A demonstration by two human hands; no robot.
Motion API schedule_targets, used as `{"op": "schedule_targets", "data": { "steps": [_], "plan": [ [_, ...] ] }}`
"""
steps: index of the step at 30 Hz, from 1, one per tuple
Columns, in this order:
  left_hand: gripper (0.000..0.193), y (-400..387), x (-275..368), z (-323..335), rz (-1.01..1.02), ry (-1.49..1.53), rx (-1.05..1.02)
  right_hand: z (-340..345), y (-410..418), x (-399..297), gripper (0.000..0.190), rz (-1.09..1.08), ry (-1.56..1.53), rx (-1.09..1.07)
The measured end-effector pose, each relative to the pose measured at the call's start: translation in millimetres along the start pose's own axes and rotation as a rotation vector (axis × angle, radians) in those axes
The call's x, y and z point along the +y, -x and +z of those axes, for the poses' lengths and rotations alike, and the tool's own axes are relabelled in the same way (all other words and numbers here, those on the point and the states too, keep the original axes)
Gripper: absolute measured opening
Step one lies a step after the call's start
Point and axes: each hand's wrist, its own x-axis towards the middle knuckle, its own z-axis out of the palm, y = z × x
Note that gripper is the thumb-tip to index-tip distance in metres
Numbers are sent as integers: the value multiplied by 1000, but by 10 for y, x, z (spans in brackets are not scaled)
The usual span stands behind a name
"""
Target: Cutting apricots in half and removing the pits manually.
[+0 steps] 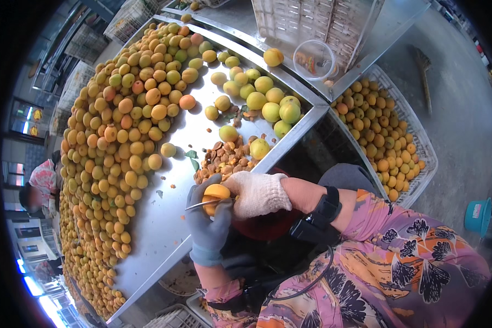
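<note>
My left hand, in a grey coated glove, grips a yellow-orange apricot at the table's near edge. My right hand, in a white knitted glove, meets it from the right. A thin metal knife blade lies across the apricot, where a cut parts its upper and lower portions. The knife's handle is hidden, seemingly inside my right hand. Just beyond my hands is a heap of brown apricot pits. A large mound of whole apricots covers the left of the metal table.
Greener apricots gather by the table's raised metal rim. A clear plastic cup and one apricot sit beyond it, near a white crate. On the right stands a filled crate. A person is at far left.
</note>
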Motion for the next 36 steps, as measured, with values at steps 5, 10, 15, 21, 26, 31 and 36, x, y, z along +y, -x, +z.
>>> {"op": "schedule_targets", "data": {
  "steps": [5, 10, 15, 21, 26, 31, 36],
  "plan": [
    [36, -3, 65, 27, -61, 18, 24, -185, 142, -185, 35, 463, -484, 16],
    [45, -22, 47, 52, -241, 414, 104, 4, -34, -81, 33, 105, -208, 111],
    [47, -97, 74, 74, -339, 530, 108, -70, 46, -94, 52, 149, 122, 330],
    [36, -114, 87, 107, -278, 490, 155, -65, 66, -83, 56, -134, -132, 383],
    [35, -128, 129, 78, -293, 526, 95, -175, 111, -118, 32, 50, -829, 187],
    [38, -116, 178, 156, -339, 658, 124, -128, 131, -134, 15, 161, -1308, 159],
    [41, -92, -9, 83, -261, 745, 150, -49, 67, -95, 18, 159, -1559, 193]
  ]
}}
